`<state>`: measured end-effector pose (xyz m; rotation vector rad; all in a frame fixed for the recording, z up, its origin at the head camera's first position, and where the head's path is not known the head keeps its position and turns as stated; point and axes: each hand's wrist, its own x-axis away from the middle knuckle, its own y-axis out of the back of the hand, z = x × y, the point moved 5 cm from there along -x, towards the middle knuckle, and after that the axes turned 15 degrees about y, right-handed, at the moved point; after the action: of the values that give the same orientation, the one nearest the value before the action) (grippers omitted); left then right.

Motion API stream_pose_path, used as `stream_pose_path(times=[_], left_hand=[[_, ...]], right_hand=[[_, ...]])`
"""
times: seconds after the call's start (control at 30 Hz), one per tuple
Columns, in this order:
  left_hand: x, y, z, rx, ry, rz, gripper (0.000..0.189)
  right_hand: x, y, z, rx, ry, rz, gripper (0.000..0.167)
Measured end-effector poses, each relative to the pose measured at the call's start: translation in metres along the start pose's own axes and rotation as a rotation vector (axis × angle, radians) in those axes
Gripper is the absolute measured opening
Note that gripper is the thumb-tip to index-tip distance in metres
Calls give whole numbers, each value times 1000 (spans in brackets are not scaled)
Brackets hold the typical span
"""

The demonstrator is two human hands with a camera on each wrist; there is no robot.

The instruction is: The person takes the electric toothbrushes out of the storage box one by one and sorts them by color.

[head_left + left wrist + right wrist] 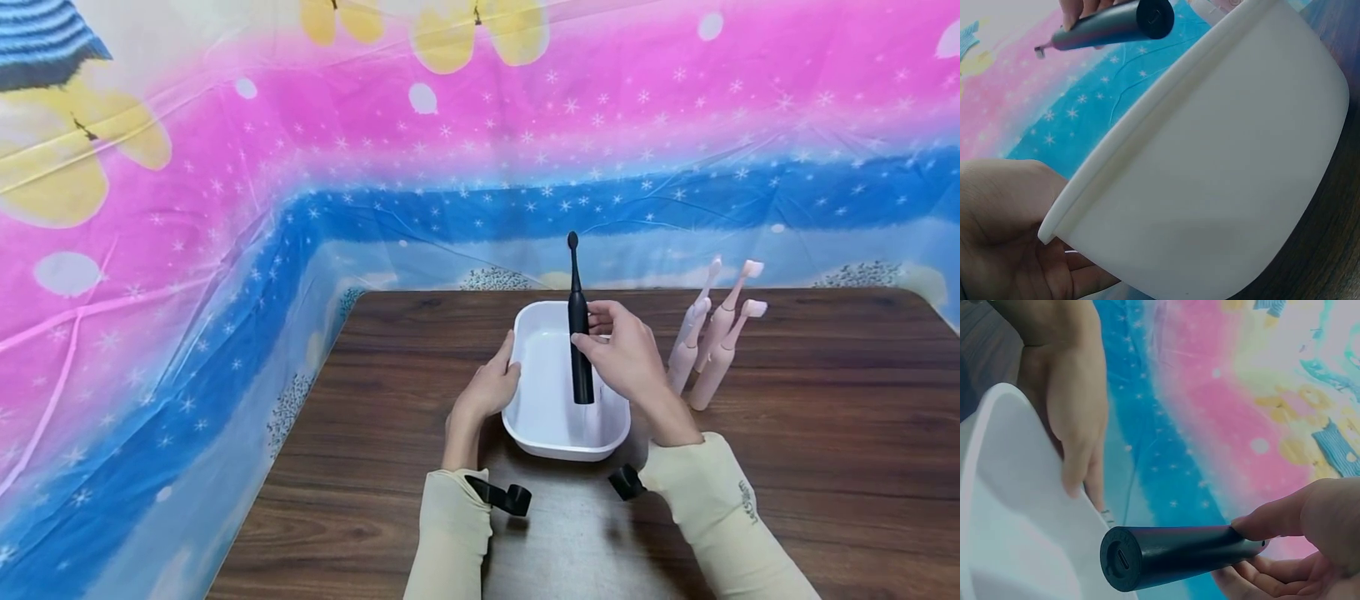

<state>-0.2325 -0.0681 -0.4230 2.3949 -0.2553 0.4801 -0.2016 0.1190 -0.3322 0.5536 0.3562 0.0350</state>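
My right hand (626, 346) pinches a black electric toothbrush (582, 379) between thumb and fingers. The toothbrush stands nearly upright in the head view, brush head up, over the right part of a white plastic basin (536, 429). In the right wrist view the round base of the toothbrush (1166, 556) faces the camera and shows a small slot. My left hand (487, 387) grips the basin's left side, thumb at the rim (1110, 140). Some of its fingers are hidden behind the basin wall in the left wrist view.
Several pale pink and lilac electric toothbrushes (712, 367) stand upright on the dark wooden table (375, 417), just right of my right hand. Behind the table's far edge hangs a pink and blue patterned cloth (360, 142). Black wrist mounts (513, 498) sit at both sleeves.
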Motion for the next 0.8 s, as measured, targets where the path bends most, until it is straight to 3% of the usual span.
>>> stream_pose_path(times=[0.43,0.8], left_hand=[[0,0,0,-4,11,0,56],[-2,-1,1,-10,7,2,56]], right_hand=[[4,23,12,-21,81,-113,45],[14,47,24,-138,146,-190,49]])
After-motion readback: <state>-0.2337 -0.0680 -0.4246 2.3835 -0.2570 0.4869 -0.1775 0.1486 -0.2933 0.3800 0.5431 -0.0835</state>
